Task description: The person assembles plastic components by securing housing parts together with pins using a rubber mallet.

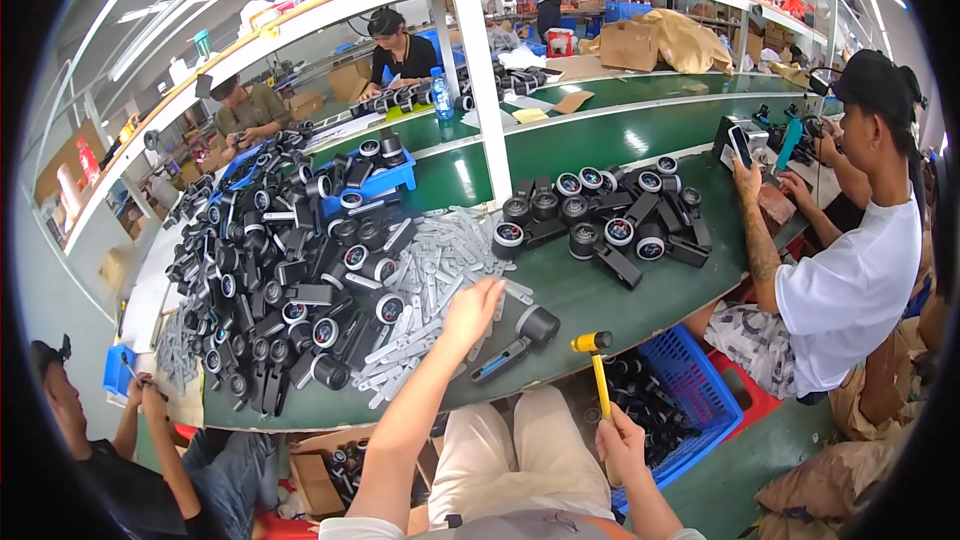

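My left hand point(474, 312) reaches over the right side of a pile of grey plastic strips point(440, 255) on the green tabletop. Its fingers are drawn together and point down among the strips; what they hold, if anything, is hidden. My right hand point(622, 437), below the table's front edge, is closed around the yellow handle of a small hammer point(601, 380), whose black and yellow head points up. Just right of my left hand lies a black device with a round drum end and a flat handle point(505, 355), a blue strip showing along the handle.
A large heap of black devices point(290, 290) covers the table's left; a smaller group point(610, 205) lies right. A blue crate point(690, 390) of black parts stands beside my right leg. A white post point(478, 90) rises behind the table. Co-workers sit left, right and across.
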A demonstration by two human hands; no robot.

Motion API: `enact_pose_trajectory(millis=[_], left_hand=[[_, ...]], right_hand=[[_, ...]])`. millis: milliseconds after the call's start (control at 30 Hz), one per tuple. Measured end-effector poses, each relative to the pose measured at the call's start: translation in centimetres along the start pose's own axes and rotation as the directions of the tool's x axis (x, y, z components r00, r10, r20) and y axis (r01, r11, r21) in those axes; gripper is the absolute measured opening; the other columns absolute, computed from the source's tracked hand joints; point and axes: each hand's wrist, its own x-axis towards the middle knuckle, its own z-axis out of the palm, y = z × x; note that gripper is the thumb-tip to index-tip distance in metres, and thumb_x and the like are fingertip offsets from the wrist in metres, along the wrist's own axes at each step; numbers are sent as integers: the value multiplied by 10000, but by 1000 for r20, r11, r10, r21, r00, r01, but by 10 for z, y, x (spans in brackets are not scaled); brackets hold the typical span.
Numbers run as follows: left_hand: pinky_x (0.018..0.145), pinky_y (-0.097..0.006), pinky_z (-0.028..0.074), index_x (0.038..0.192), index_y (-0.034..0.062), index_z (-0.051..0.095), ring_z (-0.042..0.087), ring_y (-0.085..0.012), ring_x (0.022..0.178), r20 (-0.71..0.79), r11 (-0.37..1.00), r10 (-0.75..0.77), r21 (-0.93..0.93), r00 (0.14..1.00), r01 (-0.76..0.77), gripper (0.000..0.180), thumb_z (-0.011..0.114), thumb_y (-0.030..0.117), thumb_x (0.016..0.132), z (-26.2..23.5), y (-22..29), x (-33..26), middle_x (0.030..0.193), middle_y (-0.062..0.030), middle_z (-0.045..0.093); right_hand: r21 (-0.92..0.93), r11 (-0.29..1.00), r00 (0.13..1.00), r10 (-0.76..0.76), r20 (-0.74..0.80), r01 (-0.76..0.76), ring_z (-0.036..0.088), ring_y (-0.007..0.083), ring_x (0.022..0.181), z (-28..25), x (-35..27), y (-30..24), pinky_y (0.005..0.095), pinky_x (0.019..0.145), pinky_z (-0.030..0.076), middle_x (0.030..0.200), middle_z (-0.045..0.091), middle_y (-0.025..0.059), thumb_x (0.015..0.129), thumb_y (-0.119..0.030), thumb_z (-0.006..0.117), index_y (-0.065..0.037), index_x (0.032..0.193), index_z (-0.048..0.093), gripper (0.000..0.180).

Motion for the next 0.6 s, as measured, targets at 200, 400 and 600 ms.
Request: enact_pose_trajectory(millis=[200, 400, 600], left_hand=[[536, -224, 487, 1099, 34, 551, 679, -121, 732, 7, 736, -226, -654, 974, 176, 250, 628, 7, 862, -14, 21, -62, 833, -70, 683], [498, -206, 450, 1296, 81, 499, 639, -111, 618, 26, 702, -308, -669, 951, 245, 474, 651, 12, 852, -19, 33, -93, 880, -93, 696], [633, -323, 478, 1004, 58, 716, 592, -237, 681, -268, 994, 1, -108, 963, -31, 215, 707, 148, 809, -12, 49, -102, 723, -100, 630]], right_hand=[[44, 999, 1000, 7, 15, -8, 446, 44, 480, 5, -3, 1, 194, 434, 357, 659, 517, -3, 931, -29, 503, 34, 1312, 474, 387], [32, 999, 999, -13, 46, 11, 445, 42, 482, 14, -9, -5, 194, 434, 358, 664, 516, -7, 926, -17, 510, 17, 1323, 474, 401], [36, 999, 998, 0, 56, -2, 443, 40, 482, 15, -12, -4, 192, 434, 354, 669, 520, -8, 927, -23, 511, 11, 1323, 480, 398]])
